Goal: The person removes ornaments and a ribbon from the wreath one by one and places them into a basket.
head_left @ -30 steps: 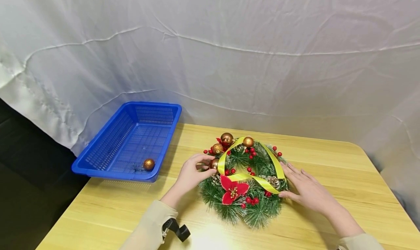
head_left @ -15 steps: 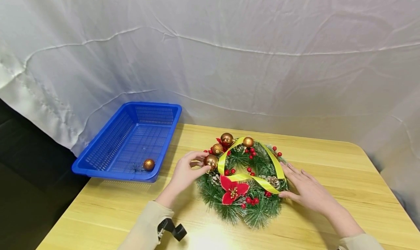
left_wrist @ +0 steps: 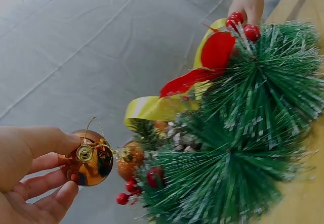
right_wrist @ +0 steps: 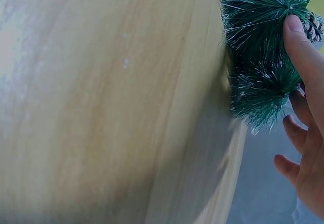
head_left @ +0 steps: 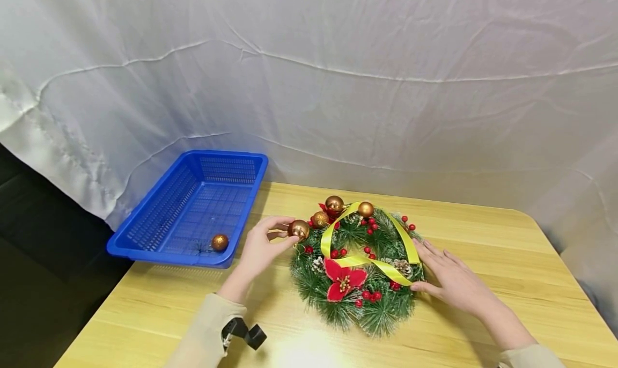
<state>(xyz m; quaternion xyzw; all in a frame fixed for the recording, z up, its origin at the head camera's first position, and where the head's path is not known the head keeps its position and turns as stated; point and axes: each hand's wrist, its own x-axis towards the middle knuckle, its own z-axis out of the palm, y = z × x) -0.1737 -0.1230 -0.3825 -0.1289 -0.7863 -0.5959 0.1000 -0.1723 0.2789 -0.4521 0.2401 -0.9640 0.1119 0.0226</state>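
Note:
Thumb and fingers of my left hand pinch a shiny copper-coloured Christmas bauble at the left edge of a green wreath. A thin gold loop tops the bauble in the left wrist view, beside a glittery ball on the wreath. My right hand rests with extended fingers against the wreath's right side. Its thumb lies on the pine needles in the right wrist view. The wreath carries a yellow ribbon, a red poinsettia, pinecones, red berries and further baubles.
A blue plastic basket stands at the table's left, one glittery ball inside it. The wooden table extends right of the wreath. A pale cloth hangs behind the table.
My left hand has drawn the bauble away from the yellow ribbon, leftward and back to the wreath's outer edge. My right hand has stayed in place on the wreath.

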